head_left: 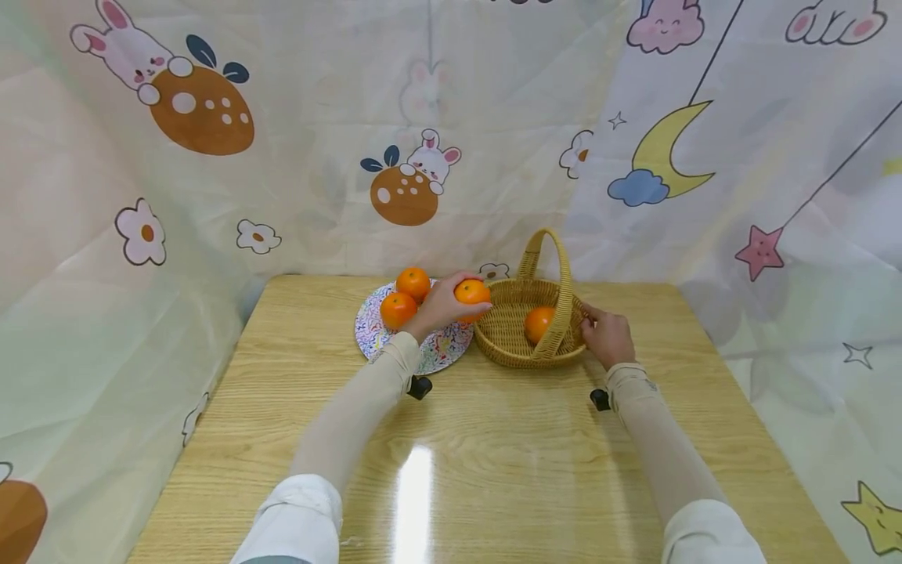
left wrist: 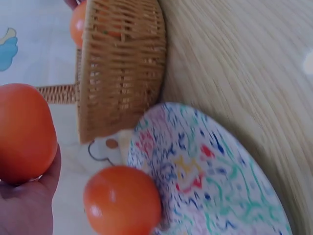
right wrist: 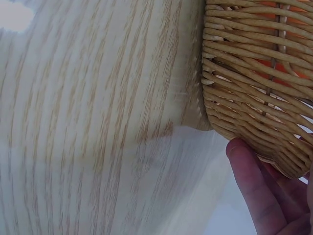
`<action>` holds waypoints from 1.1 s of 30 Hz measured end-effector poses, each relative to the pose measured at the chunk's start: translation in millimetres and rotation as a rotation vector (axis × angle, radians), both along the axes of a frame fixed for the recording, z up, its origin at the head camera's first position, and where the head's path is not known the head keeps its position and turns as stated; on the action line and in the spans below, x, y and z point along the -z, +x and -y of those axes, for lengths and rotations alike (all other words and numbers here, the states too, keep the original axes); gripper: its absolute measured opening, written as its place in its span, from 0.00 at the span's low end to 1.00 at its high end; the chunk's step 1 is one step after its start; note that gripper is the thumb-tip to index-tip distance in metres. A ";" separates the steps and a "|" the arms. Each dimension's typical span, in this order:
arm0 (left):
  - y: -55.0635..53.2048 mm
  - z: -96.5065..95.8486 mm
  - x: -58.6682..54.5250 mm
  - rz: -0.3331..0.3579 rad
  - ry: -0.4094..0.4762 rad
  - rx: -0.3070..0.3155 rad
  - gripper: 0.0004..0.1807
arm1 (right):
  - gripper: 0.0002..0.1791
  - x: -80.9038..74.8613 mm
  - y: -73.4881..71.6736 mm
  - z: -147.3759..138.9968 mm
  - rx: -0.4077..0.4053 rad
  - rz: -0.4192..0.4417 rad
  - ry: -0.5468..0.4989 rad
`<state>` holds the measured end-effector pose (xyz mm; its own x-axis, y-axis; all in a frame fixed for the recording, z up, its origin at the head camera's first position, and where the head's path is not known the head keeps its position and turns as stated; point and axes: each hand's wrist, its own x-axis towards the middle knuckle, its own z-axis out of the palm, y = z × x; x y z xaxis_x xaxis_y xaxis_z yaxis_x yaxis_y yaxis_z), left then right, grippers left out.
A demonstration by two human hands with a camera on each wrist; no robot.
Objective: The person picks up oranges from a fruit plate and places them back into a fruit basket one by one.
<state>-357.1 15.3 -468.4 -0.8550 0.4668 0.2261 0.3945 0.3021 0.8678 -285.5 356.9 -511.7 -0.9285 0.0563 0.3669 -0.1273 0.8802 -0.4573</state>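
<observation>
My left hand (head_left: 442, 304) grips an orange (head_left: 472, 291) above the right side of a round plate with multicoloured squiggles (head_left: 440, 356); the same held orange (left wrist: 24, 132) fills the left edge of the left wrist view. Two oranges lie on the plate's far left part, the rear orange (head_left: 413, 283) and the front orange (head_left: 398, 311). Another orange shows partly beneath the held one. Right beside the plate stands a woven basket (head_left: 503, 356) with an arched handle, and one orange (head_left: 539, 323) lies inside. At its right rim, my right hand (head_left: 609, 337) holds the basket, fingers (right wrist: 254, 186) against the weave.
The wooden table (head_left: 493, 454) stretches toward the front, with a bright light reflection (head_left: 412, 501) on it. A cartoon-printed curtain (head_left: 296, 172) hangs close behind the table's back edge and along both sides.
</observation>
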 end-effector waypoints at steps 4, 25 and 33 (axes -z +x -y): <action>-1.5 -15.4 2.3 -0.005 -0.030 0.020 0.32 | 0.21 -1.0 0.0 0.3 0.000 0.004 -0.010; -5.1 -66.1 26.6 -0.080 -0.137 0.114 0.34 | 0.21 1.7 -2.6 -2.9 0.013 0.012 -0.025; -5.8 -75.3 26.2 -0.084 -0.241 0.152 0.29 | 0.21 3.8 -3.7 -2.1 0.021 0.007 -0.030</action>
